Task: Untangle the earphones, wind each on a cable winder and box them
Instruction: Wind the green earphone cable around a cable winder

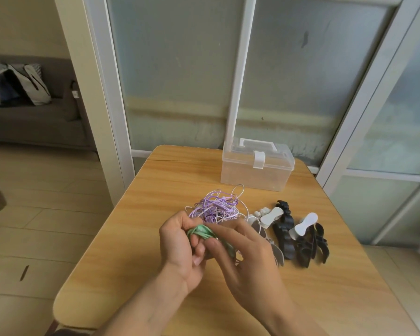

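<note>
The left hand (180, 241) and the right hand (243, 251) meet over the middle of the wooden table (121, 270), close together and both closed on the green earphone cable (200, 232). The left curls its fingers round a small bunch of it; the right pinches a strand of the same bunch from the 3 o'clock side, and more green cord trails under the right fingers.

At 12 o'clock from the hands, touching the green bunch, lies the purple and white tangle (216, 207), a loose heap of thin loops. The green cord probably still runs into that heap, so the job looks early: nothing is wound or boxed yet.

The main risk is pulling too hard. If the green cord is knotted with the purple loops, a firm tug could tighten the knot or drag the whole heap across the table. Thin cord could also slip out of the pinch and fall back into the tangle.

At 3 o'clock lie the cable winders (289, 229), black and white pieces in a scattered group, near the right hand; a sweeping elbow or a dragged cord could snag them. At 1 o'clock, further back, stands the clear plastic box (257, 166), its lid latched, which will need opening before anything goes in.
</note>
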